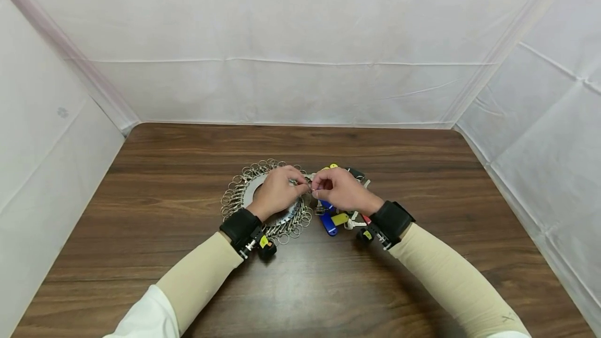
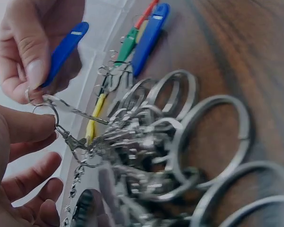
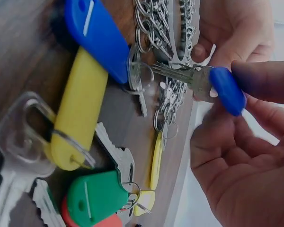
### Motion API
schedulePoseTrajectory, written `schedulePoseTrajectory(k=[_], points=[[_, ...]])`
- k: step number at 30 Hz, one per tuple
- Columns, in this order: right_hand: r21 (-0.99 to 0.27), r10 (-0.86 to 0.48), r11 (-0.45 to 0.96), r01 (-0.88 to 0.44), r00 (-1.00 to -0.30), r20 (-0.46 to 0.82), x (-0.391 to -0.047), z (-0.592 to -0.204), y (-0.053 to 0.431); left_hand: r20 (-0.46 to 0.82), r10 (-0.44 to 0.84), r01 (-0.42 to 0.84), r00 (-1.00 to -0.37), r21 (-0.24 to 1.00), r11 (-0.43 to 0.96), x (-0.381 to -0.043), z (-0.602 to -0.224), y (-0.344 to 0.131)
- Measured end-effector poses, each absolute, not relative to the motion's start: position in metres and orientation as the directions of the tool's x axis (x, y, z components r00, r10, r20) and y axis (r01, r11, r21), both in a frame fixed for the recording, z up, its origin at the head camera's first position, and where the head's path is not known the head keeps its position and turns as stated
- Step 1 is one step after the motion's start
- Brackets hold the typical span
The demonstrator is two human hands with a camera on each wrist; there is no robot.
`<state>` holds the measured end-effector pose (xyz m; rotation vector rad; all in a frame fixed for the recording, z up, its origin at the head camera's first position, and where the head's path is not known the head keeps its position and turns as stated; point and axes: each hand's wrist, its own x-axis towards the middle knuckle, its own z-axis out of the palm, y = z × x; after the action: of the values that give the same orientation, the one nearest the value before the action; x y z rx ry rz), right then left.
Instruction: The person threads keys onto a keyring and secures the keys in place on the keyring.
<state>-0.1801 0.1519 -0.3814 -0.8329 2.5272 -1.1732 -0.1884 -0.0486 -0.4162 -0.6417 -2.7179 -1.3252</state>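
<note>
In the head view my left hand (image 1: 277, 190) is over a round metal ring (image 1: 251, 188) fringed with many small clasps and split rings. Its thumb and fingers pinch one split ring (image 2: 57, 112), which hangs from a swivel clasp (image 2: 75, 142). My right hand (image 1: 341, 189) meets it fingertip to fingertip. Between its thumb and fingers it holds a blue key tag (image 3: 227, 91) with a key (image 3: 201, 84) on it. The left wrist view has the key (image 2: 73, 109) beside the pinched ring; whether the two are linked I cannot tell.
Right of the metal ring lies a pile of tagged keys: a blue tag (image 3: 99, 40), a yellow tag (image 3: 80, 109), a green tag (image 3: 97, 198) and loose metal keys (image 3: 116, 151). White sheeting (image 1: 300, 93) walls the brown wooden table (image 1: 188, 145) at back and sides.
</note>
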Motion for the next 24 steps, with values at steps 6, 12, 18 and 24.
schedulePoseTrajectory(k=[6,12,18,24], points=[[-0.782,-0.535,0.508,-0.362,-0.844,0.044,-0.183,-0.381,0.151,0.244,0.365,0.419,-0.898,0.724,0.548,-0.187,-0.418,-0.047],[-0.823,-0.524,0.478,-0.306,-0.852,0.012,-0.185,-0.382,0.153,0.239,0.343,0.402,-0.908,0.723,0.562,-0.186,-0.417,-0.046],[-0.839,-0.521,0.462,-0.286,-0.854,0.005,-0.187,-0.386,0.155,0.267,0.381,0.453,-0.885,0.678,0.578,-0.184,-0.417,-0.044],[-0.861,-0.531,0.442,-0.251,-0.847,-0.026,-0.191,-0.386,0.156,0.278,0.369,0.453,-0.887,0.681,0.575,-0.185,-0.418,-0.047]])
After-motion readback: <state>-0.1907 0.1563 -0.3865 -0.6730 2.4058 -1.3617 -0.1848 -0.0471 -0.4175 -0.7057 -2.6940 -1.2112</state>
